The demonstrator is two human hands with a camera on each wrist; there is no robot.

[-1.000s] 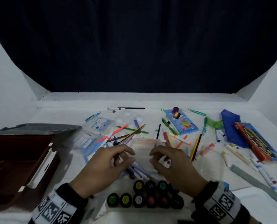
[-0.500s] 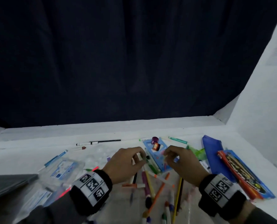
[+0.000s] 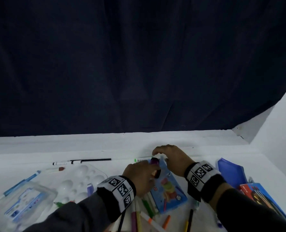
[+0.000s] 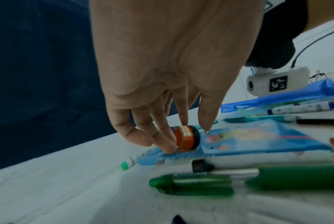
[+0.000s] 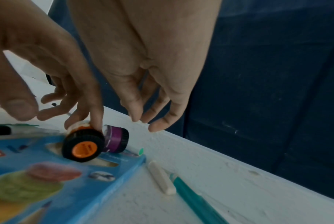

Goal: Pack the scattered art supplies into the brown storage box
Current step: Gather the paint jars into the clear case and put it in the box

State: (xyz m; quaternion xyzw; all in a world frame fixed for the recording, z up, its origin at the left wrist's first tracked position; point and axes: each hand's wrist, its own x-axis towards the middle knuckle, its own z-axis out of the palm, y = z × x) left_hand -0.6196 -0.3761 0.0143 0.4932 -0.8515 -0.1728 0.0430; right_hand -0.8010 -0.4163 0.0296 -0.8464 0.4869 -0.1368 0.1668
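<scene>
Dark grey long sleeves [image 3: 82, 213] cover both forearms. Each wrist carries a black fabric band w/ a white strip of square black-and-white fiducial markers: left-wrist band [image 3: 120, 190], right-wrist band [image 3: 200, 174]. White box-shaped wrist camera housing [image 4: 277, 81] (round lens at one end, one marker on its side) hangs under the right wrist; thin black cable [image 4: 311, 44] runs up from it. Hands bare.

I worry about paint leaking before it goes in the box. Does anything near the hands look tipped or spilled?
Yes: the orange paint jar and the purple paint jar both lie on their sides on the blue crayon box. The left hand pinches the orange one. Both caps are on; no spill shows.
</scene>
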